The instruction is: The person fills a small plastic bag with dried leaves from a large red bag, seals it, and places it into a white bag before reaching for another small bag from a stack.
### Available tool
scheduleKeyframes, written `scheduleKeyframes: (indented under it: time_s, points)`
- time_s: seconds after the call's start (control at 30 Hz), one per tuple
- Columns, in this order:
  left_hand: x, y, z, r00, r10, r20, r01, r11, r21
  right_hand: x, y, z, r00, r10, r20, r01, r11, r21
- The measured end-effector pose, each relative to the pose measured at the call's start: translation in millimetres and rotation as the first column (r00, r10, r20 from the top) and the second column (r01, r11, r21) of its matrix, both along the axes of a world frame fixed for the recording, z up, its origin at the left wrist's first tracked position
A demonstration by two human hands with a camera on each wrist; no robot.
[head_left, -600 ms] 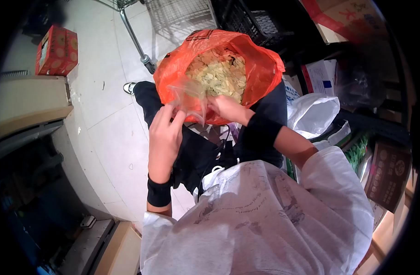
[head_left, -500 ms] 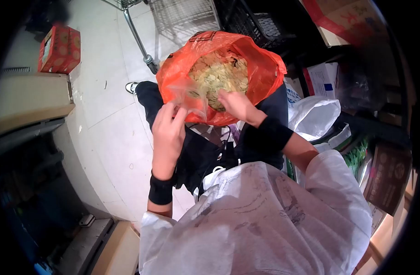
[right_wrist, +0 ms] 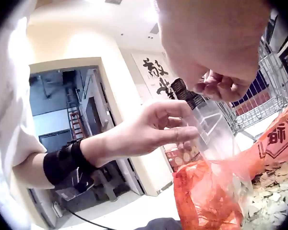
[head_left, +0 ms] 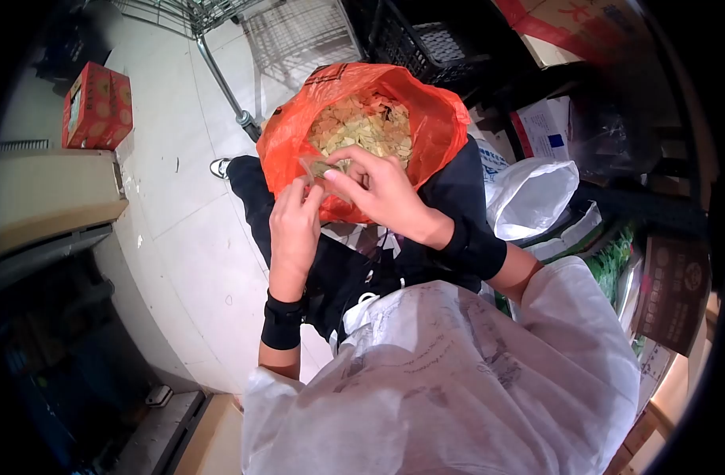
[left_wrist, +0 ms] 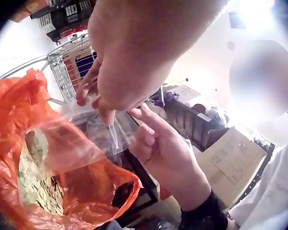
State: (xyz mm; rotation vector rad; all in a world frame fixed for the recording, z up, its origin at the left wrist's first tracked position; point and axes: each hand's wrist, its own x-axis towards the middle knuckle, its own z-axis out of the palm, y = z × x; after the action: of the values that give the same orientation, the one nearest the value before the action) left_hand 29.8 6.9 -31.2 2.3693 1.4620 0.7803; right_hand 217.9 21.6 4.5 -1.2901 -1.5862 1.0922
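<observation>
A small clear plastic bag (left_wrist: 72, 148) hangs over an orange plastic bag (head_left: 438, 142) that is full of pale dried leaf-like flakes (head_left: 362, 127). Some flakes show in the clear bag's far end. The left hand (head_left: 293, 237) pinches the clear bag's edge between thumb and fingers, plainest in the right wrist view. Beside it, the right hand (head_left: 386, 194) has its thumb and curved forefinger on the same bag, close to the left fingertips. Its other fingers are curled in. The orange bag rests between the person's thighs.
A wire cart (head_left: 208, 47) and black crates (head_left: 434, 47) stand beyond the orange bag. At the right lie a white plastic bag (head_left: 537, 198) and several cartons, among them a brown box (head_left: 673, 293). A red box (head_left: 97, 107) sits on the floor at the left.
The right hand has gone from the clear bag to over the flakes, then back up and left to the clear bag. The left hand keeps its grip.
</observation>
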Motion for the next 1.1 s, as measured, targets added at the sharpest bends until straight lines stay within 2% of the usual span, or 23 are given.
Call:
scheduleKeyframes:
  time_s: [0.03, 0.1, 0.13, 0.17, 0.23, 0.27, 0.33, 0.37, 0.43, 0.47, 0.57, 0.6, 0.63, 0.7, 0.77, 0.93, 1.1]
  points:
    - [-1.3, -0.3, -0.5, 1.0, 0.001, 0.005, -0.001, 1.0, 0.002, 1.3, 1.0, -2.2, 1.0, 0.001, -0.002, -0.001, 1.0, 0.0]
    - [-4.3, 0.5, -0.1, 1.0, 0.013, 0.005, -0.013, 1.0, -0.001, 7.7, 1.8, -9.4, 0.986, -0.167, 0.012, 0.167, 0.985, 0.043]
    - [-4.8, 0.8, 0.9, 1.0, 0.018, 0.009, -0.018, 1.0, 0.002, 13.0, 6.8, -16.2, 0.969, -0.238, -0.068, 0.237, 0.971, -0.019]
    - [-4.7, 0.8, 2.3, 1.0, 0.015, 0.011, -0.015, 1.0, 0.0, 23.9, 14.5, -20.1, 0.96, -0.271, -0.068, 0.261, 0.957, -0.127]
    - [-4.7, 0.7, 8.6, 0.999, 0.033, 0.025, -0.033, 0.999, 0.031, 45.3, 32.3, -48.7, 0.903, -0.353, -0.246, 0.287, 0.92, -0.266]
    - [-4.7, -2.3, 17.7, 0.999, 0.029, 0.031, -0.03, 0.999, 0.033, 54.8, 40.0, -63.2, 0.902, -0.357, -0.244, 0.291, 0.919, -0.267]
    - [-4.9, -10.7, 35.5, 0.999, 0.026, 0.046, -0.028, 0.998, 0.05, 73.8, 52.8, -93.1, 0.865, -0.472, -0.172, 0.403, 0.856, -0.324]
    - [-4.3, -12.8, 39.4, 0.998, 0.031, 0.054, -0.034, 0.997, 0.068, 79.8, 55.6, -112.6, 0.864, -0.474, -0.168, 0.407, 0.855, -0.322]
    - [-2.6, -8.5, 28.7, 0.996, 0.017, 0.092, -0.025, 0.996, 0.087, 88.8, 61.4, -156.4, 0.846, -0.532, -0.042, 0.449, 0.752, -0.482]
    - [-2.9, -7.3, 15.4, 0.998, 0.016, 0.065, -0.018, 0.999, 0.038, 93.2, 64.6, -174.7, 0.884, -0.463, 0.063, 0.415, 0.713, -0.565]
    - [1.3, -7.2, 15.1, 0.999, 0.01, 0.047, -0.009, 1.0, -0.005, 102.0, 61.7, -264.1, 0.9, -0.414, 0.138, 0.418, 0.724, -0.55]
    - [1.8, -9.9, 17.0, 0.997, 0.014, 0.074, -0.014, 1.0, -0.001, 89.7, 57.7, -213.5, 0.855, -0.265, 0.445, 0.496, 0.668, -0.555]
    - [1.2, -13.8, 18.0, 0.995, 0.023, 0.1, -0.024, 1.0, 0.002, 87.8, 51.0, -224.6, 0.858, -0.257, 0.444, 0.491, 0.662, -0.566]
    - [-1.0, -13.6, 12.5, 0.995, 0.031, 0.09, -0.031, 1.0, 0.003, 83.1, 54.1, -237.9, 0.703, -0.132, 0.699, 0.634, 0.561, -0.532]
    - [-3.0, -16.6, 7.5, 0.997, 0.041, 0.066, -0.04, 0.999, -0.017, 84.1, 46.8, -242.4, 0.697, -0.164, 0.698, 0.656, 0.538, -0.53]
    - [0.6, -19.7, 2.1, 0.998, 0.023, 0.063, -0.021, 0.999, -0.027, 88.8, 39.8, -252.2, 0.806, -0.232, 0.544, 0.574, 0.53, -0.624]
    - [1.9, -20.5, 1.0, 0.997, 0.014, 0.072, -0.012, 1.0, -0.029, 81.2, 31.2, -244.5, 0.827, -0.29, 0.481, 0.557, 0.539, -0.632]
